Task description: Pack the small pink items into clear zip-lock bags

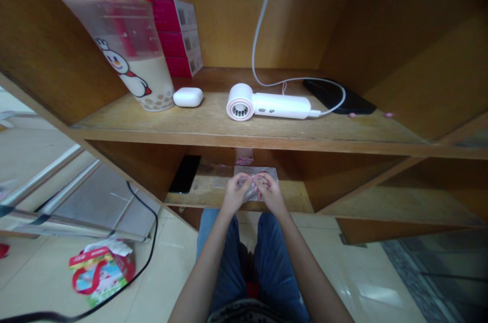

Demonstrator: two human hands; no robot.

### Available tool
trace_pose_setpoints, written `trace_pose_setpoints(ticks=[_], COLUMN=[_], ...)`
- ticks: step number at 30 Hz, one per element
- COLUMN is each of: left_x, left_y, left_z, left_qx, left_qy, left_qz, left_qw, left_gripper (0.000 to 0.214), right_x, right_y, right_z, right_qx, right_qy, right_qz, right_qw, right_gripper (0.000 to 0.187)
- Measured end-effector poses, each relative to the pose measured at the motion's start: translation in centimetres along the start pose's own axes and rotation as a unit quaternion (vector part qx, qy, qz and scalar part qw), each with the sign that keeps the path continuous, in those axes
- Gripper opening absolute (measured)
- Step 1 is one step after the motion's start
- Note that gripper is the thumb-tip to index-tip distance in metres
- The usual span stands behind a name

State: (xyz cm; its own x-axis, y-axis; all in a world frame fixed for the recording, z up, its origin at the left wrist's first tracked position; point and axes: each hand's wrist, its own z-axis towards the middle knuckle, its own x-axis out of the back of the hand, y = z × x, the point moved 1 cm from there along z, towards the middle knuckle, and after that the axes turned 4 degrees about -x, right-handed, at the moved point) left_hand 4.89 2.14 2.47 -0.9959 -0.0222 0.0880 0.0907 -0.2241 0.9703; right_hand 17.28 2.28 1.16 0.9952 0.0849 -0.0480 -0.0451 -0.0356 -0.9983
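Note:
My left hand (237, 190) and my right hand (269, 190) meet fingertip to fingertip over the lower shelf. Both are closed in a pinch, thumbs against fingers. Something tiny and pinkish seems to be between them, too small to name. Under and behind the fingers lies a clear plastic bag (270, 171), partly hidden by both hands. Just behind it is a small packet with pink contents (244, 158). To the left of my left hand a black phone (185, 174) rests flat on the shelf.
On the upper shelf stand a milk tea cup (152, 76), stacked pink boxes (177, 38), a white earbud case (188, 97), a white handheld fan (280, 105) with its cable (254, 43), and a dark flat object (351, 99). A colourful bag (101, 272) sits on the floor.

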Motion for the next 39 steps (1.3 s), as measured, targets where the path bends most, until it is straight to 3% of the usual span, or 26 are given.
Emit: trace_pose_setpoints(ticks=[8,13,20,22,29,33,35,39], left_x=[-0.1,0.1,0.0,0.1,1.0,1.6,2.2,3.9], left_y=[-0.2,-0.4,-0.2,-0.2,-1.1,-2.5,-3.4,-5.3], left_z=[-0.1,0.1,-0.1,-0.1,0.7,1.1,1.0,0.7], left_qx=[-0.017,-0.023,-0.009,-0.011,-0.011,0.001,-0.014,-0.049], left_qy=[-0.016,0.004,-0.086,-0.088,0.012,0.017,0.019,0.109], left_qz=[0.01,0.021,-0.028,-0.025,0.043,0.048,0.011,-0.001], left_qw=[1.0,1.0,0.996,0.996,0.999,0.999,1.0,0.993], left_gripper=[0.027,0.026,0.031,0.031,0.037,0.04,0.047,0.059], right_x=[0.6,1.0,2.2,2.4,1.6,1.9,2.8,4.9], right_y=[-0.3,-0.6,-0.5,-0.4,1.3,2.7,3.1,2.2], right_z=[-0.3,-0.3,0.2,0.4,0.9,1.8,3.1,7.0], right_qx=[0.021,0.03,0.056,0.052,-0.002,0.01,0.005,0.027], right_qy=[0.006,0.017,0.072,0.066,-0.035,-0.074,-0.063,0.089], right_qz=[-0.004,-0.014,-0.022,-0.025,-0.08,-0.1,-0.087,-0.022], right_qw=[1.0,0.999,0.996,0.996,0.996,0.992,0.994,0.995], right_gripper=[0.023,0.025,0.025,0.025,0.035,0.029,0.03,0.031])
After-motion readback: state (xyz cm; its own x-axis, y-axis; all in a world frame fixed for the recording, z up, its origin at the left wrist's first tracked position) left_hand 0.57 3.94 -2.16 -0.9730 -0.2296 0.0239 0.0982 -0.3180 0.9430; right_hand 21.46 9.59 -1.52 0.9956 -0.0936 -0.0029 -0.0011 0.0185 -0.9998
